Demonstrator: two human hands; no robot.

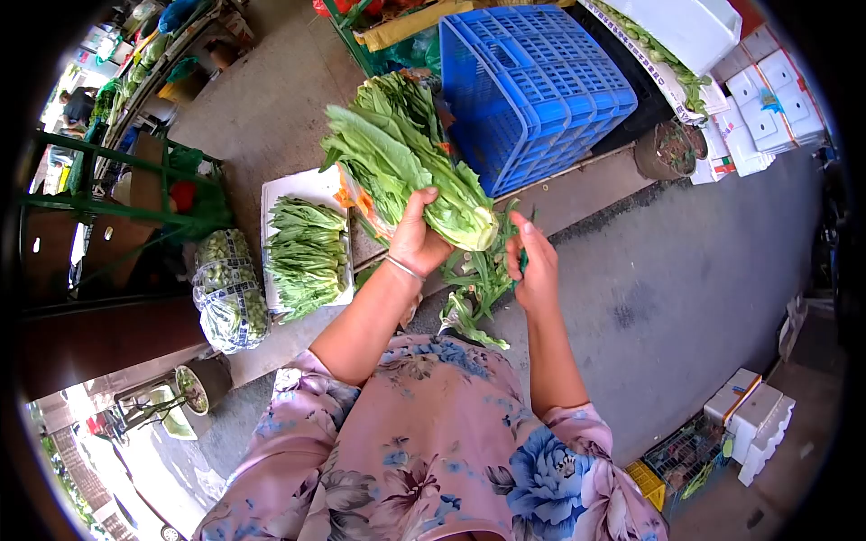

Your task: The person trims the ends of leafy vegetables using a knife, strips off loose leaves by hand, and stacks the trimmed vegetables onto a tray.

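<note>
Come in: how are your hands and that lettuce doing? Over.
Left hand holding lettuce. Right hand by its stem end, gripping something green, mostly hidden. Loose leaves below, nothing visibly blocking.

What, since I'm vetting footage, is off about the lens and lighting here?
Head view: fisheye distortion bends the edges, with black corners; head view: pavement at lower left looks washed out; head view: the lettuce and crate look fairly sharp.

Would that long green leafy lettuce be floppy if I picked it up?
The long green leafy lettuce would probably flop at its thin leaf tips but feel firmer at its pale, bunched base. Its broad leaves might tear easily.
</note>
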